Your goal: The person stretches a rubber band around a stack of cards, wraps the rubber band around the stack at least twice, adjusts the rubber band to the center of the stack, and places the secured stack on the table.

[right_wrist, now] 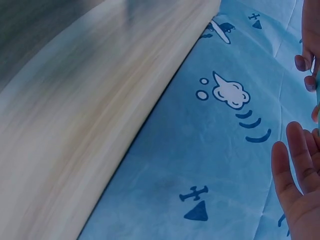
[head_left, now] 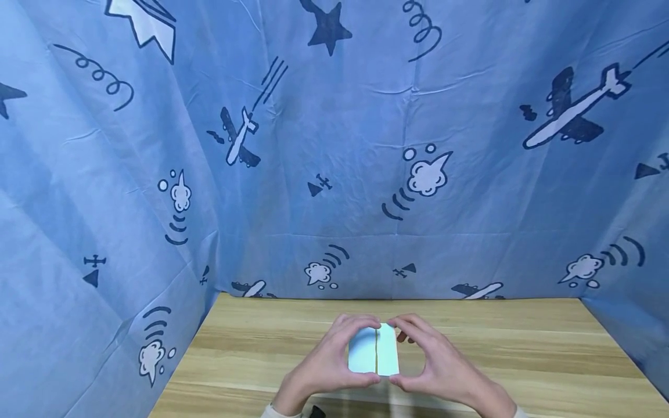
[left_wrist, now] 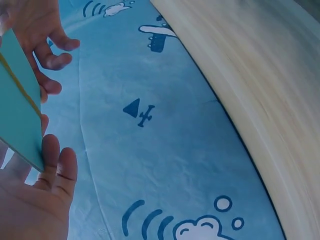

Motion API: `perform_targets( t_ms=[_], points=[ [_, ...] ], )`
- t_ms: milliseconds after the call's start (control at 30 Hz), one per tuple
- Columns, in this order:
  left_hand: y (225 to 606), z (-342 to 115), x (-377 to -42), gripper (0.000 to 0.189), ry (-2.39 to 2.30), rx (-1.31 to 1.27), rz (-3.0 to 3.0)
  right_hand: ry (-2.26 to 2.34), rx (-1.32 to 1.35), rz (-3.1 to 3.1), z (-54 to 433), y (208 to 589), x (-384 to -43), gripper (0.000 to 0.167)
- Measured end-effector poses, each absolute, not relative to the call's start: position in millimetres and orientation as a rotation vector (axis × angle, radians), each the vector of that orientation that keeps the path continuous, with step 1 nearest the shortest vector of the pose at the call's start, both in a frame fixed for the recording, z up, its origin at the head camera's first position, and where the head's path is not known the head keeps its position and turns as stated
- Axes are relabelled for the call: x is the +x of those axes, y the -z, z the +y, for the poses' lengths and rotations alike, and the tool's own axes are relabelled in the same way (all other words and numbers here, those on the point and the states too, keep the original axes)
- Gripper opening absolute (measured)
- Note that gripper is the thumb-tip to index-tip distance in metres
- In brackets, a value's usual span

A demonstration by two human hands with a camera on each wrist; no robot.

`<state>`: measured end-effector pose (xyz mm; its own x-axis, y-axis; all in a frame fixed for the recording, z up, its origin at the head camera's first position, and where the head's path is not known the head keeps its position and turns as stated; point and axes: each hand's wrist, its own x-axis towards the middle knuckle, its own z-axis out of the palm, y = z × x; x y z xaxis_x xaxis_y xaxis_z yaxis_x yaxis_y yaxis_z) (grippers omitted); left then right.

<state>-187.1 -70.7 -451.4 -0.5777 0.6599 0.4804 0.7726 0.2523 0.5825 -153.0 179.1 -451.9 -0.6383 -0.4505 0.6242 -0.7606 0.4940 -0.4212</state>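
A flat, pale turquoise rectangular piece [head_left: 388,351] with a thin yellowish-brown line down its face is held up between my two hands. My left hand [head_left: 334,357] grips its upper and lower edges, with the thumb below and the fingers above. At the right-hand corners, my right hand [head_left: 436,360] pinches it the same way. The left wrist view shows the turquoise piece [left_wrist: 17,105] tilted at the left edge, its line running diagonally. In the right wrist view only a sliver of it shows beside the fingers. What the piece is cannot be made out.
Beneath the hands lies a light wood-grain table [head_left: 251,342]. A blue curtain [head_left: 334,145] printed with planes, clouds and stars hangs behind the table and along its sides. A small dark object [head_left: 316,412] shows by the left wrist at the bottom edge.
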Motion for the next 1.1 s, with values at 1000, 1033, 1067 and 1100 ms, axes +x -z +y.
perform_targets(
  t_ms=[1000,1033,1067,1100],
  points=[
    [457,-90,-190,0.090,1.456,-1.173,-2.399,-1.030,0.929,-2.321,200,451,-157,0.088],
    [458,-91,-190,0.090,1.458,-1.179,-2.403,-1.030,0.928,-2.327,200,451,-156,0.088],
    [458,-91,-190,0.090,1.458,-1.182,-2.410,-1.030,0.929,-2.333,200,451,-156,0.088],
    [459,-91,-191,0.089,1.463,-1.185,-2.416,-1.030,0.928,-2.336,200,451,-156,0.088]
  ],
)
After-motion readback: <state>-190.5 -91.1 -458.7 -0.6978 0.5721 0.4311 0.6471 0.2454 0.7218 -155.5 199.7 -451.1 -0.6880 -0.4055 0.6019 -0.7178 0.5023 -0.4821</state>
